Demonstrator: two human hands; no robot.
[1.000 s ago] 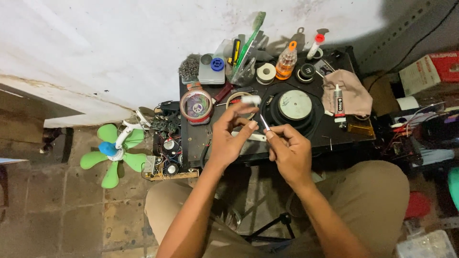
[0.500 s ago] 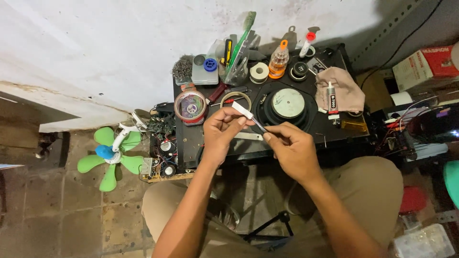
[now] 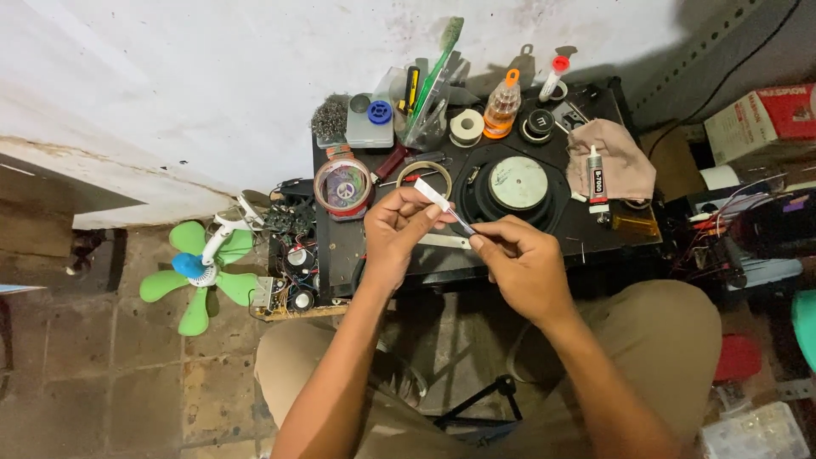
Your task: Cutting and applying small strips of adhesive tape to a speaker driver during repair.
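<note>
- Far left on the tiled floor lies a small green fan (image 3: 197, 270), white at the hub, blades spread flat.
- Next to it, against the table's left edge, sits a bare circuit board (image 3: 289, 289) with round parts and loose wires.
- The low black table (image 3: 340, 251) carries a clear tape roll (image 3: 344, 189) near its left end, and behind that a steel wool pad (image 3: 330, 121) and a grey box (image 3: 371, 126).
- The left hand (image 3: 398, 234) is closed in a pinch on a thin white strip (image 3: 442, 202), which slants down to the right above the table's front edge.
- The right hand (image 3: 523, 265) pinches the strip's lower end between thumb and forefinger; the two hands are close together.
- Just behind the hands lies a black speaker (image 3: 510, 189) with a pale round centre.
- At the back stand an orange bottle (image 3: 501, 106) and a white tape roll (image 3: 466, 127).
- To the right, a glue tube (image 3: 597, 180) rests on a beige cloth (image 3: 625, 157).
- Far right, a red and white box (image 3: 761, 119) sits off the table.
</note>
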